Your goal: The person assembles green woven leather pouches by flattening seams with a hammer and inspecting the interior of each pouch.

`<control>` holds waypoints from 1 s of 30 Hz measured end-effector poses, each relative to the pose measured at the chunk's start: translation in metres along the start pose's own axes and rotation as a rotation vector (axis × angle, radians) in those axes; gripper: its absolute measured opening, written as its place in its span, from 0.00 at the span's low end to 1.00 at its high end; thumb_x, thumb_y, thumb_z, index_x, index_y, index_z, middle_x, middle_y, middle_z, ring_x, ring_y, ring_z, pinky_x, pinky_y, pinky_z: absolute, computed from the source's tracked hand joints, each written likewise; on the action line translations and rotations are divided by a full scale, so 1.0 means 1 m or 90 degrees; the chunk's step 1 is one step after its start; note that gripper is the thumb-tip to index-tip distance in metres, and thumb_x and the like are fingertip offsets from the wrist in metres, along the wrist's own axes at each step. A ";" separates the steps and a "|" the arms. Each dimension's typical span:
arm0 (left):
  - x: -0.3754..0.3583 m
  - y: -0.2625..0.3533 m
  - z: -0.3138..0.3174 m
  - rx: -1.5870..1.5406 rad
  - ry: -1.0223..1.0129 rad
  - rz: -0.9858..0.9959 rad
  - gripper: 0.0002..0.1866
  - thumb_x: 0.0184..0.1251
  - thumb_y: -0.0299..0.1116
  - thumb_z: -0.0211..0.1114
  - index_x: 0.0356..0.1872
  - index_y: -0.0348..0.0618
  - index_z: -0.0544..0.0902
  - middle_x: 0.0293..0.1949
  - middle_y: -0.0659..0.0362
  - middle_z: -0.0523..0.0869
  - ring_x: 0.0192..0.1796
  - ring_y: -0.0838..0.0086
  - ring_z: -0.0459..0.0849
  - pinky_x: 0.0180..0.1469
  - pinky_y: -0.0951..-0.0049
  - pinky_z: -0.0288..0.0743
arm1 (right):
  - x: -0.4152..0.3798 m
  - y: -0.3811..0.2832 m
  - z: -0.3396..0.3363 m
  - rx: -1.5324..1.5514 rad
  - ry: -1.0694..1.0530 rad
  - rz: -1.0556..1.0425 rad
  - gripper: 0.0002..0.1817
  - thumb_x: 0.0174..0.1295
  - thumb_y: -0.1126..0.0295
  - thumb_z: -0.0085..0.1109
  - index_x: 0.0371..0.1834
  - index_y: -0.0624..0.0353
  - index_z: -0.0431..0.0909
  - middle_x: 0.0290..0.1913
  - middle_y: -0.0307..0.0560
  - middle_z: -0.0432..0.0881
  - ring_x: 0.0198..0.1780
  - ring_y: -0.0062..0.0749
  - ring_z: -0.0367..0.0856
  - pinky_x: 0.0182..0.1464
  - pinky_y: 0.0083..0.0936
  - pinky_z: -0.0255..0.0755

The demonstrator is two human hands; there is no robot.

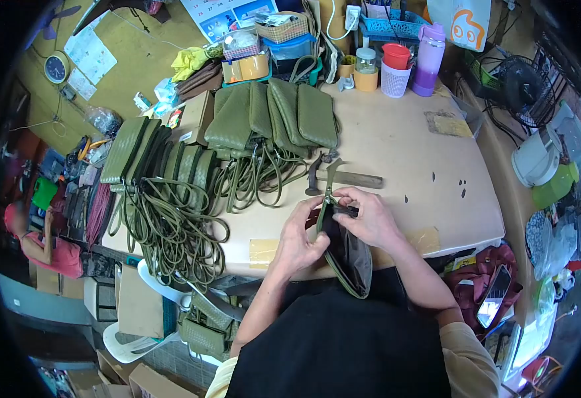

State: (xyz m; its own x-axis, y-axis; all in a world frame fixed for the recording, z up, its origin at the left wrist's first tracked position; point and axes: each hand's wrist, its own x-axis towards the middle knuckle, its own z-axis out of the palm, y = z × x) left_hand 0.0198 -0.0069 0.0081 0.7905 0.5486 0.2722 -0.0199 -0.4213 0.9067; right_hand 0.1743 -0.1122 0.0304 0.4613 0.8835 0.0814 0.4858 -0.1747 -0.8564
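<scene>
An olive-green pouch (356, 268) is spread at its mouth close to my body, its dark lining showing. My left hand (300, 239) is closed on the near-left edge of the mouth, thumb toward the inside. At the upper corner, by a small metal fitting and a short green strap (331, 176), my right hand (370, 217) pinches the pouch; its fingertips partly hide the spot. Just beyond my hands a hammer (353, 178) with a wooden handle lies on the table.
Stacked green pouches (317, 116) lie at the back of the table (396, 142), with more (131, 149) at left. Their looped straps (177, 225) hang over the left edge. A purple bottle (429, 60) and cups stand behind. Another person (52, 252) sits far left.
</scene>
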 end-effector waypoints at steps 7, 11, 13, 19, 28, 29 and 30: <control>0.002 0.002 -0.003 0.187 0.101 0.144 0.13 0.61 0.15 0.59 0.47 0.32 0.83 0.35 0.50 0.84 0.35 0.64 0.85 0.38 0.73 0.77 | -0.004 -0.002 0.004 -0.051 0.036 -0.145 0.18 0.54 0.80 0.62 0.50 0.59 0.82 0.36 0.46 0.79 0.35 0.34 0.79 0.40 0.29 0.73; 0.001 0.011 -0.013 0.170 0.047 0.083 0.11 0.62 0.15 0.58 0.44 0.33 0.83 0.32 0.51 0.83 0.31 0.65 0.81 0.36 0.74 0.74 | -0.006 0.005 -0.003 -0.051 -0.014 -0.166 0.16 0.55 0.80 0.60 0.48 0.59 0.82 0.35 0.48 0.76 0.35 0.41 0.77 0.40 0.30 0.71; 0.001 0.010 -0.017 0.160 -0.014 0.085 0.10 0.62 0.14 0.57 0.41 0.32 0.82 0.28 0.54 0.79 0.29 0.69 0.77 0.34 0.75 0.71 | -0.002 0.015 -0.006 0.006 -0.063 -0.152 0.14 0.55 0.78 0.59 0.47 0.59 0.82 0.36 0.50 0.75 0.37 0.45 0.78 0.43 0.31 0.72; -0.003 -0.014 -0.010 -0.299 -0.089 -0.136 0.06 0.68 0.28 0.63 0.43 0.39 0.79 0.29 0.69 0.75 0.33 0.84 0.73 0.38 0.83 0.66 | 0.010 0.052 0.003 0.301 -0.281 -0.038 0.07 0.61 0.73 0.63 0.39 0.65 0.81 0.32 0.39 0.77 0.36 0.23 0.76 0.44 0.24 0.68; -0.012 -0.031 -0.021 -0.336 -0.114 -0.095 0.20 0.63 0.32 0.69 0.53 0.38 0.75 0.39 0.65 0.81 0.41 0.84 0.78 0.47 0.82 0.72 | 0.007 0.085 0.021 0.638 -0.238 0.287 0.20 0.55 0.60 0.73 0.42 0.65 0.81 0.38 0.39 0.83 0.41 0.22 0.80 0.48 0.20 0.73; -0.017 -0.027 -0.025 -0.339 -0.115 -0.096 0.20 0.63 0.32 0.69 0.53 0.38 0.75 0.39 0.65 0.81 0.41 0.84 0.78 0.47 0.82 0.72 | 0.006 0.081 0.019 0.616 -0.230 0.293 0.20 0.55 0.60 0.73 0.41 0.65 0.81 0.37 0.38 0.82 0.40 0.22 0.79 0.47 0.19 0.72; -0.020 -0.009 -0.028 -0.260 -0.098 -0.153 0.20 0.61 0.29 0.70 0.54 0.37 0.75 0.39 0.64 0.82 0.40 0.83 0.79 0.47 0.81 0.73 | 0.006 0.079 0.018 0.594 -0.222 0.300 0.19 0.55 0.60 0.72 0.40 0.64 0.81 0.36 0.37 0.82 0.39 0.21 0.78 0.45 0.18 0.72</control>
State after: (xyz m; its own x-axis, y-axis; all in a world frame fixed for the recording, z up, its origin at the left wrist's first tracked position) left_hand -0.0128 0.0065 0.0035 0.8826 0.4698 0.0178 -0.0406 0.0384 0.9984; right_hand 0.2020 -0.1133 -0.0464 0.1469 0.9144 -0.3773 -0.5028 -0.2594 -0.8245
